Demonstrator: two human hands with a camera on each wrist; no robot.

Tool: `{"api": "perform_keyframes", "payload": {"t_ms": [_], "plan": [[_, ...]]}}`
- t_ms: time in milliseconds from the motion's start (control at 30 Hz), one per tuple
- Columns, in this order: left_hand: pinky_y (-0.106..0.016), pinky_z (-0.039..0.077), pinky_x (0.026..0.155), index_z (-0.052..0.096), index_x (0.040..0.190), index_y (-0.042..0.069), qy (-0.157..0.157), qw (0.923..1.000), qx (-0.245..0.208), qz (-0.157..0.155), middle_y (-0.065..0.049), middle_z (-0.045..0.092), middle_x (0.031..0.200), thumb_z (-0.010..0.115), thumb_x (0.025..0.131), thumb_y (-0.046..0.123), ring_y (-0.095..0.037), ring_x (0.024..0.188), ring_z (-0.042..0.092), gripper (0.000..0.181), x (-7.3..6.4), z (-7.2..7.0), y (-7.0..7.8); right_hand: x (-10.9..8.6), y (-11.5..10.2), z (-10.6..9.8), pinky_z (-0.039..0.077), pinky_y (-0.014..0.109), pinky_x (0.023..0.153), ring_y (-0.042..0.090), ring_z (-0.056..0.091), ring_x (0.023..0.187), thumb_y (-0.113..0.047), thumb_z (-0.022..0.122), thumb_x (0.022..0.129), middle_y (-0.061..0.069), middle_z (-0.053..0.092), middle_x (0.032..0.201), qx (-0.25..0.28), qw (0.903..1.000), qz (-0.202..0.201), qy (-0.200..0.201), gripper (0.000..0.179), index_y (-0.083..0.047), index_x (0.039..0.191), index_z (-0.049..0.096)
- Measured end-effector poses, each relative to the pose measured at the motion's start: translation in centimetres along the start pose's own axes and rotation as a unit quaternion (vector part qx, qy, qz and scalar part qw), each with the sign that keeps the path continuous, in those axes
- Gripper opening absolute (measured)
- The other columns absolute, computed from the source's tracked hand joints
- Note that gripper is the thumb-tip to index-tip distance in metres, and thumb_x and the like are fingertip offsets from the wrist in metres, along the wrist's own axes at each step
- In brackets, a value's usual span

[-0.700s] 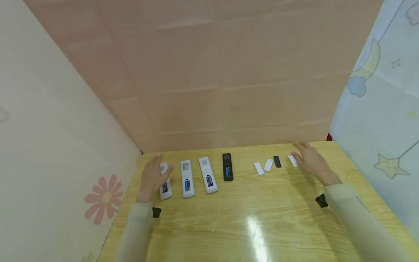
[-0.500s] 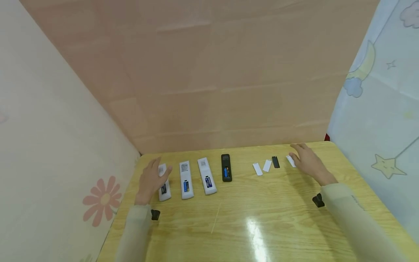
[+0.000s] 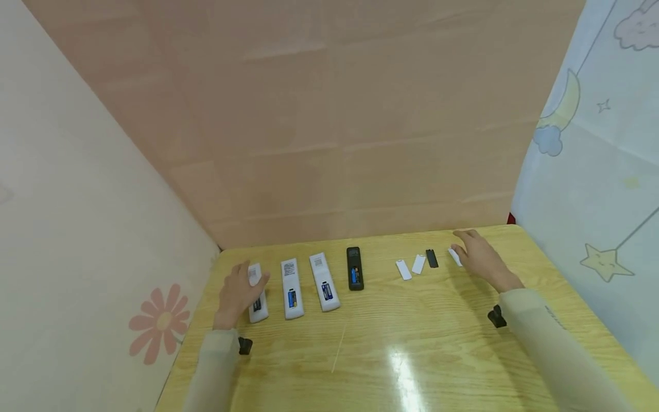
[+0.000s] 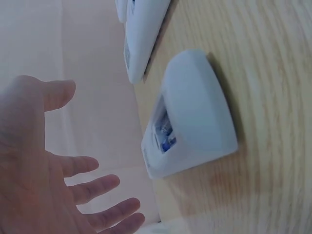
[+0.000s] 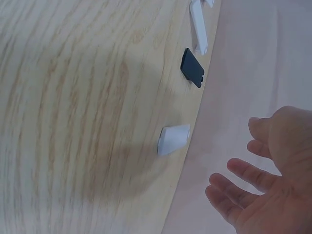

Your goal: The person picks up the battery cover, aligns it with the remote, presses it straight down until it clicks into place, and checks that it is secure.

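Left hand (image 3: 238,294) lower, remotes (image 4: 197,109) beside, backdrop (image 3: 334,120) behind

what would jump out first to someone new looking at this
Probably the black remote, at the right end of a row with three white remotes, all with exposed batteries. Farther right on the table lie four small covers, one black. The left hand hovers by the leftmost remote, the right hand by the rightmost cover.

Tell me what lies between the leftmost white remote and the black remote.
In the head view, a second white remote lies nearer the leftmost white remote, and a third white remote nearer the black remote.
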State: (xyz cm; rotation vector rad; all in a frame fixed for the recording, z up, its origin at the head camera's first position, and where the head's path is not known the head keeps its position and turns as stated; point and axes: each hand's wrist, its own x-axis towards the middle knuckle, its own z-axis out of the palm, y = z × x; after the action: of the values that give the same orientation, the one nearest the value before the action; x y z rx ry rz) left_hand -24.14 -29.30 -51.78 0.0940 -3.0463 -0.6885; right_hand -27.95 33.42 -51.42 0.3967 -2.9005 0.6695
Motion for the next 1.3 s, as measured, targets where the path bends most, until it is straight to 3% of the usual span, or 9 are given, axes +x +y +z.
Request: {"api": "perform_keyframes", "payload": {"t_ms": [367, 600, 867, 1100, 1300], "plan": [[-0.081, 0.041, 0.105, 0.025, 0.167, -0.002, -0.016, 0.9991, 0.008, -0.037, -0.034, 0.029, 0.167, 0.050, 0.105, 0.066, -0.065, 0.143, 0.037, 0.095, -0.3, 0.7, -0.5, 0.4, 0.4, 0.7, 0.049, 0.072, 0.099, 0.062, 0.056, 0.122, -0.012, 0.056, 0.111, 0.045, 0.048, 0.140, -0.005, 0.9998, 0.010, -0.017, 0.049, 0.017, 0.150, 0.045], [-0.078, 0.044, 0.102, 0.030, 0.162, -0.009, -0.013, 0.9988, 0.008, -0.046, -0.040, 0.034, 0.160, 0.052, 0.105, 0.065, -0.066, 0.137, 0.041, 0.096, -0.4, 1.3, -0.8, 0.4, 1.0, 1.3, 0.049, 0.072, 0.100, 0.061, 0.056, 0.122, -0.010, 0.053, 0.112, 0.046, 0.047, 0.140, 0.006, 0.9992, 0.022, -0.033, 0.048, 0.018, 0.150, 0.044], [-0.074, 0.047, 0.100, 0.037, 0.156, -0.013, -0.033, 0.9961, 0.013, -0.080, -0.041, 0.038, 0.153, 0.050, 0.104, 0.066, -0.063, 0.133, 0.046, 0.095, -0.2, 2.0, -1.1, 0.5, 1.4, 2.0, 0.048, 0.073, 0.102, 0.062, 0.055, 0.123, -0.011, 0.053, 0.112, 0.048, 0.046, 0.140, 0.017, 0.9983, 0.033, -0.044, 0.048, 0.019, 0.149, 0.045], [-0.066, 0.052, 0.091, 0.048, 0.144, -0.016, -0.039, 0.9937, 0.008, -0.105, -0.039, 0.047, 0.139, 0.052, 0.105, 0.062, -0.053, 0.115, 0.057, 0.087, -0.3, 2.3, -1.0, 0.5, 1.7, 2.6, 0.049, 0.071, 0.101, 0.062, 0.055, 0.121, -0.006, 0.054, 0.110, 0.048, 0.049, 0.135, 0.005, 0.9984, 0.025, -0.051, 0.045, 0.022, 0.145, 0.046], [-0.063, 0.052, 0.088, 0.048, 0.141, -0.017, -0.049, 0.9918, -0.014, -0.117, -0.038, 0.046, 0.133, 0.048, 0.106, 0.058, -0.045, 0.105, 0.057, 0.082, -0.2, 2.3, -0.9, 0.9, 2.1, 2.9, 0.051, 0.070, 0.098, 0.061, 0.057, 0.118, -0.005, 0.055, 0.109, 0.049, 0.049, 0.134, 0.011, 0.9980, 0.037, -0.050, 0.045, 0.023, 0.144, 0.046]]}}
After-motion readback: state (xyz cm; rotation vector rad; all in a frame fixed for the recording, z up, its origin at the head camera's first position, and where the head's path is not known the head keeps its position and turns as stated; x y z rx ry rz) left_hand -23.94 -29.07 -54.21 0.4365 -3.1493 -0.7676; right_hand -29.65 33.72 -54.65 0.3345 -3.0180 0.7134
